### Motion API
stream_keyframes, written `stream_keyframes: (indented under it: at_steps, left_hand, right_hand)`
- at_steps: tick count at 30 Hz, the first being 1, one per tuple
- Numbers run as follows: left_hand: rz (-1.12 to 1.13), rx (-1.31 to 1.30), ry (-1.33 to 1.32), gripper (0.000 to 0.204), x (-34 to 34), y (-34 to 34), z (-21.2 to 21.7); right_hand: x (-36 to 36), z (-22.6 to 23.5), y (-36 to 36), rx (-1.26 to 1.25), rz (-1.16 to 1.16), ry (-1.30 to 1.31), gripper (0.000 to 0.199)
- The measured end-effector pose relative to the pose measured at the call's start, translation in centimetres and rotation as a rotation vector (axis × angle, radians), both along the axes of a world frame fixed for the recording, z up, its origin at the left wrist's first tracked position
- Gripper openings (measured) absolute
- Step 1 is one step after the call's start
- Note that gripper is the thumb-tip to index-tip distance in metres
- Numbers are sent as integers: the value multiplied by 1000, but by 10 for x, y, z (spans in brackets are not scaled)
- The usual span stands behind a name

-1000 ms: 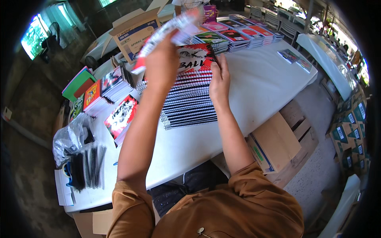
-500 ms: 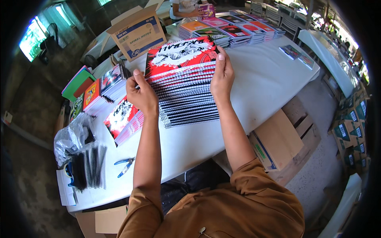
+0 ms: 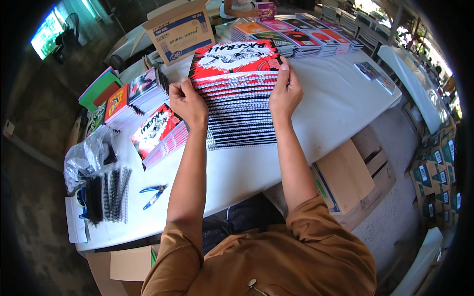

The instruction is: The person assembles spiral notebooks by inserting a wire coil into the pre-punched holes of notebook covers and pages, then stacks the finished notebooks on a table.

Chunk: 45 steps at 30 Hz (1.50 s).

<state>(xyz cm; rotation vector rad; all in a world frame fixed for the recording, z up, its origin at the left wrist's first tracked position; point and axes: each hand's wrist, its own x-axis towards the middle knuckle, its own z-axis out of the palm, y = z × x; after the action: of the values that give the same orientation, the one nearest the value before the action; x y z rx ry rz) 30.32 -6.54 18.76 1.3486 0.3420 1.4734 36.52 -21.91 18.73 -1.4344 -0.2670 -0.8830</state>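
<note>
A tall stack of spiral notebooks (image 3: 241, 111) stands on the white-covered table in front of me. Its top cover is red, black and white, and the coil-bound edges face me. My left hand (image 3: 189, 102) is closed at the upper left side of the stack, fingers curled and thumb up. On the opposite side my right hand (image 3: 286, 91) grips the edge, its thumb lying near the top cover's corner. Left of my left forearm, a smaller pile of the same red notebooks (image 3: 157, 129) lies at an angle. Blue-handled pliers (image 3: 153, 195) rest nearer to me.
Black coil bindings (image 3: 116, 195) and a clear plastic bag (image 3: 91, 153) lie at the left of the table (image 3: 335, 108). Notebook piles (image 3: 302, 42) and an open cardboard box (image 3: 181, 39) stand at the back. Another person's hand (image 3: 254, 13) holds a purple notebook. A carton (image 3: 344, 175) sits below right.
My view has shifted slightly, so the table's things sit a little differently in it. Both hands stay at the sides of the notebook stack, which now appears more squared up.
</note>
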Motion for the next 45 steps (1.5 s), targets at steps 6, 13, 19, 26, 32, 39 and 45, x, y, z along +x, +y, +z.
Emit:
stream_keyframes:
  at_steps: [6, 13, 19, 26, 32, 39, 45]
  left_hand:
    - [-12, 59, 18, 43, 2, 12, -5]
    - [-16, 21, 75, 43, -1, 16, -4]
    - [-283, 40, 251, 32, -16, 27, 1]
    - [477, 1006, 1124, 37, -133, 163, -116]
    - [179, 373, 820, 21, -189, 73, -74]
    - [572, 728, 526, 30, -182, 86, -42]
    - [415, 893, 1161, 19, -146, 134, -120]
  right_hand:
    - [-2, 1, 0, -22, -55, -53, 32]
    - [-3, -3, 7, 8, -77, -80, 28]
    - [2, -13, 0, 43, -133, -110, 26]
    - [-81, -40, 0, 29, 57, -366, 51]
    - [-184, -127, 47, 301, 1160, 690, 59]
    - [-192, -171, 89, 119, 1299, 784, 62]
    - [-201, -180, 87, -76, 1240, 538, 47]
